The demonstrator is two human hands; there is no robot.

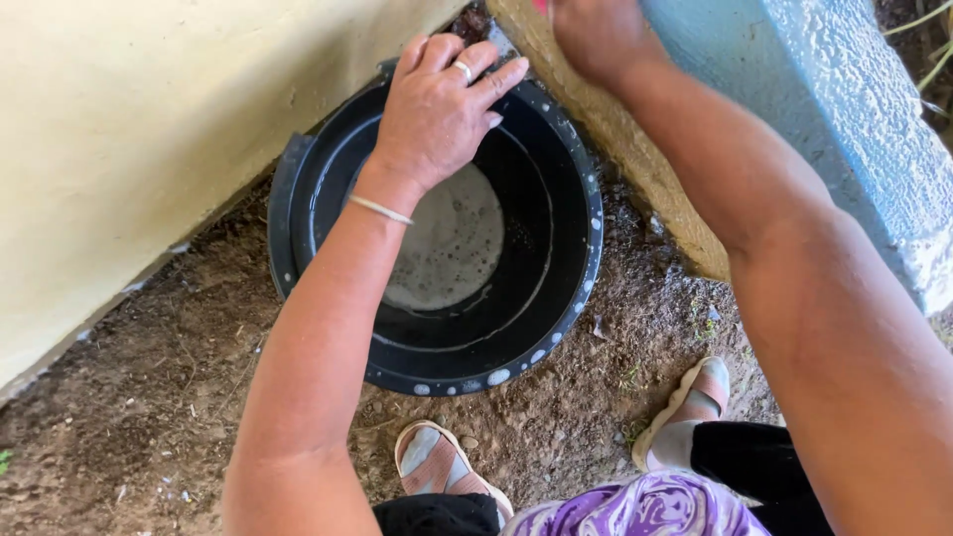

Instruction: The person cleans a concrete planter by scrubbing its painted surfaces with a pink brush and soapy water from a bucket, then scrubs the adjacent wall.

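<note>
The black tub (pixel 556 298) sat on the dirt ground (pixel 149 417) between the cream wall (pixel 129 129) and a blue-topped ledge (pixel 794 89). The left hand (pixel 437 109) lay over its far rim, grip released, fingers spread. The right hand (pixel 596 35) was cut off at the top edge, so its grip could not be told.
</note>
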